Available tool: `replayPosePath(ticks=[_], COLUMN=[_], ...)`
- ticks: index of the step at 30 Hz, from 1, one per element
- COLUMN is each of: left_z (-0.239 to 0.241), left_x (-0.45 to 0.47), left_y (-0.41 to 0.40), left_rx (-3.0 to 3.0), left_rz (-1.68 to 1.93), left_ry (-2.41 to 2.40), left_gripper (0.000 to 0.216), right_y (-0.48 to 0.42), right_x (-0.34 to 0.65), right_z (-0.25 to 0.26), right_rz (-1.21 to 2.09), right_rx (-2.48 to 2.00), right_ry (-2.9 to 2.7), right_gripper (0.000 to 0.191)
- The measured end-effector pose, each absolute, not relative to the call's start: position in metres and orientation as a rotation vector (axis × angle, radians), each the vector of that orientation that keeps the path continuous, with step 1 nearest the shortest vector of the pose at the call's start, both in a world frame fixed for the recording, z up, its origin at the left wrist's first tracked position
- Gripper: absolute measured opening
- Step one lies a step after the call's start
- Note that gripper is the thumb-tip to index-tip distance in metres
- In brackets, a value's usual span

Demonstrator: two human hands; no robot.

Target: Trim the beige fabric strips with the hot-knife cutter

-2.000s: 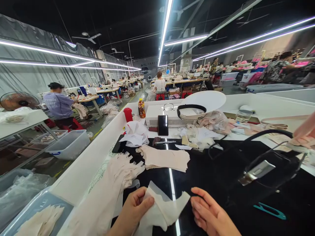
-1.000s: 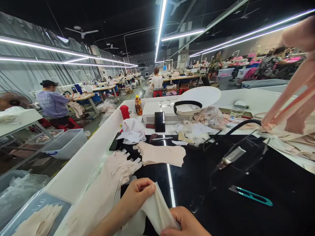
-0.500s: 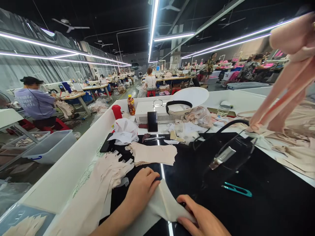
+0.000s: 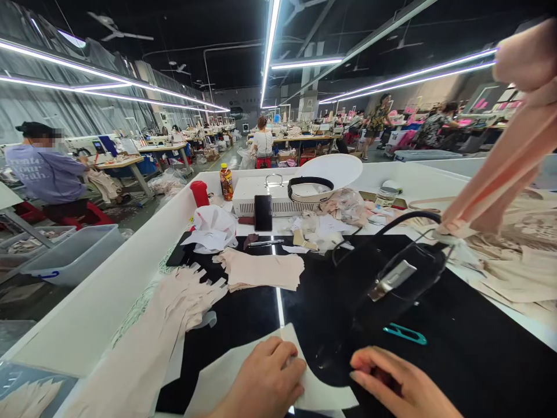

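Note:
A pale off-white cut fabric piece (image 4: 322,392) lies spread on the black work surface at the near middle, its right side cut in a curve. My left hand (image 4: 270,377) presses on it with bent fingers, thumb close to the index finger, closed on the cloth. Just right of the curved edge, my right hand (image 4: 391,380) is over the black surface, apart from the cloth. Its fingers are loosely curled, a small gap shows between thumb and index finger, and I see nothing held. Teal thread snips (image 4: 405,334) lie beyond the right hand.
A beige fabric stack (image 4: 265,270) lies ahead, and long beige strips (image 4: 152,325) run along the left. A cabled metal-ended device (image 4: 394,278) stands right of centre. Pink fabric (image 4: 500,168) hangs at right. A phone (image 4: 263,212) leans on a white box (image 4: 248,200).
The fabric was raised and folded between both hands; now it lies flatter. My right hand has let go and moved right, while my left hand has shifted nearer on the cloth. The view turned slightly.

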State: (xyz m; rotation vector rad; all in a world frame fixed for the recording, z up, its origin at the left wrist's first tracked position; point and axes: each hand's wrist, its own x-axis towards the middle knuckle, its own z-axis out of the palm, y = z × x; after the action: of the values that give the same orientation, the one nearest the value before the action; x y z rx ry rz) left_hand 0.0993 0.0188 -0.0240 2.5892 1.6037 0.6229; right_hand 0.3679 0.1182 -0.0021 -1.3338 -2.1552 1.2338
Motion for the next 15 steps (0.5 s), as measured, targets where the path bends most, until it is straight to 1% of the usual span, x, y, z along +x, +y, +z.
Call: replayPosePath(ticks=[2,4,7,9,10,11,13,15], left_z=[-0.030,-0.032,-0.030,-0.029,-0.030,-0.032,-0.037,-0.045], left_x=[0.103,0.105,0.106,0.106,0.106,0.105,0.106,0.106], left_y=[0.020,0.021,0.024,0.025,0.025,0.025,0.026,0.026], left_rx=[2.635,2.668,2.668,2.652,2.641,2.635,2.623,2.622], left_rz=[0.655,0.671,0.652,0.617,0.601,0.591,0.587,0.607], left_ry=[1.554,1.517,1.546,1.601,1.628,1.645,1.668,1.670], left_gripper=[0.019,0.023,0.033,0.041,0.046,0.050,0.057,0.058], right_y=[0.131,0.142,0.156,0.163,0.165,0.166,0.166,0.162], right_x=[0.385,0.396,0.399,0.390,0.383,0.375,0.356,0.336], right_z=[-0.002,0.001,0.012,0.025,0.032,0.040,0.055,0.068], right_rz=[1.164,1.038,0.902,0.908,0.930,0.957,0.993,0.971], right_rx=[-1.456,-1.505,-1.430,-1.284,-1.177,-1.070,-0.898,-0.798], right_ry=[-1.996,-1.862,-1.729,-1.644,-1.609,-1.591,-1.548,-1.480], right_gripper=[0.035,0.052,0.086,0.103,0.106,0.104,0.094,0.080])
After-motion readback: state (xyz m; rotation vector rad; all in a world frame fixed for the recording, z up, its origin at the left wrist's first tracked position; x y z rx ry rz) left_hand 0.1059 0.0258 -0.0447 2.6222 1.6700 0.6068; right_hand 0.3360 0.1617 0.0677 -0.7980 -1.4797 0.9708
